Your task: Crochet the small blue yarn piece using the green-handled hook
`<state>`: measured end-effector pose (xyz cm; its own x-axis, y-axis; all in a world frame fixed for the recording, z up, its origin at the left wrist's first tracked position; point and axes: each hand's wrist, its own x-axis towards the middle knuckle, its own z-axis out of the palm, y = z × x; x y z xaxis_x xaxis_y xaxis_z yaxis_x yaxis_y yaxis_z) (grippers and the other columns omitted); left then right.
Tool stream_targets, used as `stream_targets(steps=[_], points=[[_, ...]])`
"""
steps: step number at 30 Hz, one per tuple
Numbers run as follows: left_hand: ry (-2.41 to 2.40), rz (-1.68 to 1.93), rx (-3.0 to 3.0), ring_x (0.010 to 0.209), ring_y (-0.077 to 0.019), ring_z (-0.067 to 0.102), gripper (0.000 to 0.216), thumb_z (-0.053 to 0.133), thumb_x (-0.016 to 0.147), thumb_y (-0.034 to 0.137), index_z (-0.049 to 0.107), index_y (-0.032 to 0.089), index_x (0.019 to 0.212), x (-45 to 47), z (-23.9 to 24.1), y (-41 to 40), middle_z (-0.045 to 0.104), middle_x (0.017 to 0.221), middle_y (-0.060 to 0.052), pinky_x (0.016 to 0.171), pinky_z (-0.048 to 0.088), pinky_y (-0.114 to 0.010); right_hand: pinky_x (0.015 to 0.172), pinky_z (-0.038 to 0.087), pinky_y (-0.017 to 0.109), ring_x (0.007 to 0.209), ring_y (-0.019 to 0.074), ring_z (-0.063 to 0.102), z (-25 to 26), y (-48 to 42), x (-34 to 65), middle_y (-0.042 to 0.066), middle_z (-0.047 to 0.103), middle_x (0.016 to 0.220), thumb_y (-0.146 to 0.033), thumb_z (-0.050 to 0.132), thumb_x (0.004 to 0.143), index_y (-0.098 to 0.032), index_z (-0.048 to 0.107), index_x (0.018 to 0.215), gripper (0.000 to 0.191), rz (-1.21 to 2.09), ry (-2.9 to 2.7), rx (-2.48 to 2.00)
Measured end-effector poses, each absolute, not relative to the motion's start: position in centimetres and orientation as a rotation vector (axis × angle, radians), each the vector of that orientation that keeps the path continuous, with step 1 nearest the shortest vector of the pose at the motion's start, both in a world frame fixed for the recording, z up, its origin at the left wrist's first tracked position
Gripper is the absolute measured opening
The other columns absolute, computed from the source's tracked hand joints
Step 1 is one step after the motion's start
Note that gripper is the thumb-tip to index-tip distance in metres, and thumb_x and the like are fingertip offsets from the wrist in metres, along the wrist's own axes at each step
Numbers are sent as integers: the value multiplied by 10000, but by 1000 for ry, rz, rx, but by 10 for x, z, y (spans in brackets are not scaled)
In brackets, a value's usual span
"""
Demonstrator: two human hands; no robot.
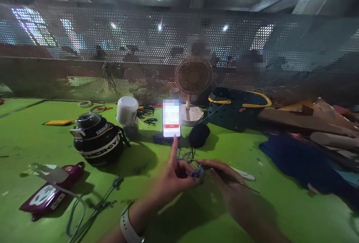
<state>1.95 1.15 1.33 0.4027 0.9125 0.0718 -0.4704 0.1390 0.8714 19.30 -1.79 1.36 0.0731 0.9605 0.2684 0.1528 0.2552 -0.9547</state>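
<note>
My left hand (pixel 174 177) pinches a small bluish-purple piece of crochet (pixel 198 172) between thumb and fingers. Its index finger is stretched up to the bottom of the lit screen of a phone (pixel 172 119), which stands upright; whether the tip touches the glass I cannot tell. Closed around a thin crochet hook (pixel 251 188), my right hand (pixel 230 185) meets the left at the yarn piece; the hook's shaft sticks out behind it. Loose loops of light yarn (pixel 185 154) lie just beyond. A dark ball of yarn (pixel 199 135) sits right of the phone.
A small fan (pixel 193 76) stands behind the phone, with a dark basket (pixel 232 114) to its right. Leftward are a black jug (pixel 98 144), a white-topped jar (pixel 127 110), a purple packet (pixel 53 190) and yarn strands (pixel 97 209). Navy cloth (pixel 297 160) lies on the right.
</note>
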Motion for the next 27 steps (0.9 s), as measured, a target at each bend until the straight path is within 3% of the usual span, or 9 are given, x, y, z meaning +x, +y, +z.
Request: stream_targets(steps=[4,12,16,21,23,27], points=[[628,1047,1007,617,-108,575,1299,825,667,112,-153,281,1507,18,18,11,660,691,35,611,423,-231,756,595,398,873,262,722,6,-12,193,31,784,945,-421,750,761,-303,766,899,182,935,-1176,-1172],[783,1142,906,697,-124,576,1163,809,701,174,6,280,1535,18,26,11,631,739,35,682,426,-252,648,575,336,761,230,723,-6,-9,194,33,787,891,-443,758,747,-277,742,937,253,1029,-1055,-1248],[758,1144,943,697,-132,569,1202,839,662,185,19,288,1535,18,23,11,640,765,27,672,422,-258,707,582,352,795,233,722,-7,-8,194,34,781,875,-435,775,724,-267,749,902,245,1013,-1005,-1203],[792,1104,901,803,-165,596,805,721,807,403,334,205,1485,14,29,10,667,775,-14,796,428,-300,743,585,368,835,241,720,0,-10,196,41,781,899,-451,766,731,-265,748,896,249,1024,-1040,-1225],[821,1108,897,725,-138,577,825,757,780,369,348,201,1476,15,31,10,638,709,18,732,427,-269,734,589,360,883,251,717,5,-14,197,58,776,958,-447,734,770,-260,744,928,245,1042,-1130,-1239],[754,1112,880,679,-125,594,1050,845,676,244,219,212,1518,19,28,12,652,701,28,691,446,-254,630,598,322,866,255,722,14,-21,195,71,759,1029,-452,706,794,-259,748,939,245,1032,-1237,-1277]])
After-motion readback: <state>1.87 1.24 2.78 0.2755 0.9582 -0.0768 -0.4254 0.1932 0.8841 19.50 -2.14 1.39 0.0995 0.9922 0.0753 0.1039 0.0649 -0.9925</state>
